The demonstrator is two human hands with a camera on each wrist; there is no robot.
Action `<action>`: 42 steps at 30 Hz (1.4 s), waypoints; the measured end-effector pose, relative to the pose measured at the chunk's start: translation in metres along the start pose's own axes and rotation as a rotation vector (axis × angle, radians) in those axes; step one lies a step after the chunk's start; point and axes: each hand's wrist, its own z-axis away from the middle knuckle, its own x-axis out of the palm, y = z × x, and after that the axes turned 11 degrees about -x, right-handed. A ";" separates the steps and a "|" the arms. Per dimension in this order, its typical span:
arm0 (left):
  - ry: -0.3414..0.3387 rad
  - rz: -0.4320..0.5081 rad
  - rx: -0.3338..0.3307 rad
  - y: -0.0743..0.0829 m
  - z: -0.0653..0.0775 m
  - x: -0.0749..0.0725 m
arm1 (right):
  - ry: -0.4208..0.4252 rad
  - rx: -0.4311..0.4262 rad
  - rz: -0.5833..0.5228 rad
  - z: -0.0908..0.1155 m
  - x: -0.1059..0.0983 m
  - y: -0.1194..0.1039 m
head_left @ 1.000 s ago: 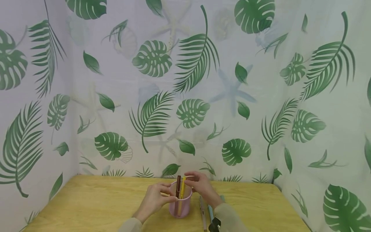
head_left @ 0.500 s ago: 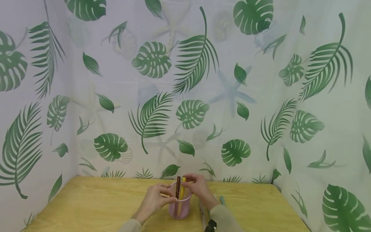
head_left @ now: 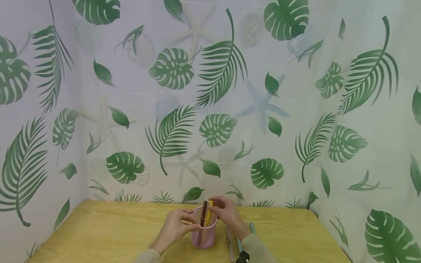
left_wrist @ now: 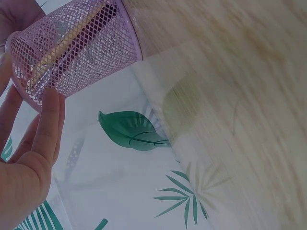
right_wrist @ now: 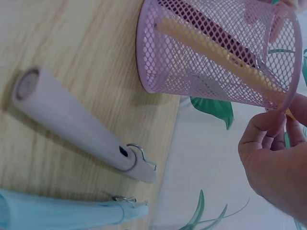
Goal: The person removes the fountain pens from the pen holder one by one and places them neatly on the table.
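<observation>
In the head view, a pink mesh pen cup (head_left: 204, 239) stands on the table. My left hand (head_left: 175, 226) holds its rim from the left, thumb at the near side and fingers toward the back. Inside the cup lean a dark brown pen (head_left: 203, 214) and a yellow pen (head_left: 208, 218), side by side. My right hand (head_left: 229, 215) pinches the yellow pen's top at the right side of the rim. The right wrist view shows the yellow pen (right_wrist: 216, 57) slanting through the mesh, its upper end at the thumb and fingers of the right hand (right_wrist: 280, 158).
Right of the cup lie a pinkish-grey pen (right_wrist: 81, 124) and a light blue pen (right_wrist: 62, 211), both with wire clips. A teal pen end (head_left: 252, 228) shows beyond the right forearm. Behind the wooden table (head_left: 115, 226) hangs a leaf-patterned white curtain (head_left: 230, 175).
The tops of the brown and yellow pens have tipped slightly to the right in the cup. My right hand has shifted a little right with the yellow pen; the left hand stays at the rim.
</observation>
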 end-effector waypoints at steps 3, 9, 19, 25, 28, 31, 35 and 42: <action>-0.006 0.007 -0.006 0.000 0.000 0.000 | -0.008 -0.014 0.002 -0.001 -0.002 0.000; -0.008 0.013 -0.010 0.001 0.000 0.000 | -0.026 -0.091 0.022 0.001 -0.003 -0.007; -0.003 0.006 -0.011 0.001 0.000 0.001 | -0.019 -0.129 0.014 0.006 -0.007 -0.022; 0.000 0.000 -0.020 0.000 0.000 0.001 | 0.027 -0.133 -0.023 0.000 -0.012 -0.012; 0.000 -0.005 -0.018 0.000 -0.001 0.001 | 0.028 -0.114 -0.028 -0.001 -0.014 -0.014; -0.001 -0.008 -0.017 0.000 -0.001 0.001 | 0.027 -0.097 -0.040 -0.002 -0.016 -0.017; 0.004 -0.017 -0.011 0.000 -0.001 0.001 | 0.030 -0.079 -0.069 -0.003 -0.018 -0.021; 0.009 -0.028 0.008 0.000 0.000 0.001 | 0.022 -0.075 -0.119 0.000 -0.019 -0.025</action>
